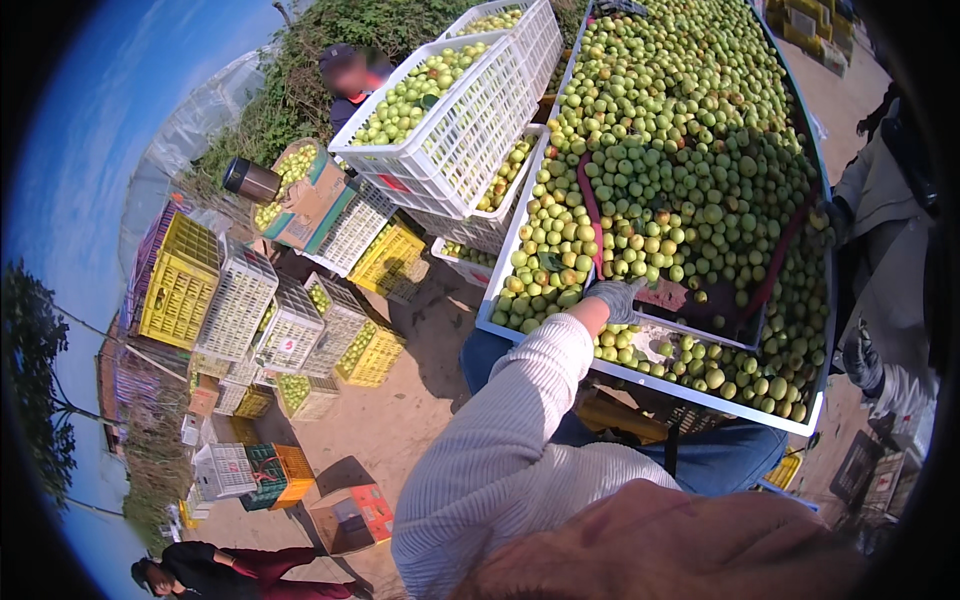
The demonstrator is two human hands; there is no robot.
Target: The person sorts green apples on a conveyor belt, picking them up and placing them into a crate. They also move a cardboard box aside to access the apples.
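Head view: where was the person's hand, and what was it doing?

— The left hand [615,298], in a grey glove, was low over the fruit with its fingers partly curled. It was at the near left corner of a frame [590,205] with dark red sides, but I could not tell whether it gripped that corner or only rested there.

— And the green fruit [690,100]?

— It lay heaped inside the frame and all round it, with a barer patch just right of the fingers, behind the frame's metal front edge [700,335]. Everything sat on a long, rimmed desk [700,396].

— Who or what was beside that?

— A co-worker [890,190] in light clothing stood at the right side. On the left, close to the desk, a white crate [430,150] full of fruit was stacked on others, and a person in a dark cap [338,58] was behind it.

— Farther out?

— A dark cylindrical container [252,181] was on a fruit-filled cardboard box [310,215]. Beyond it, a yellow crate [180,280] topped a stack. On the ground lay an open red-and-brown box [355,515]; near it, at the lower left, was a person in a dark top [210,570].
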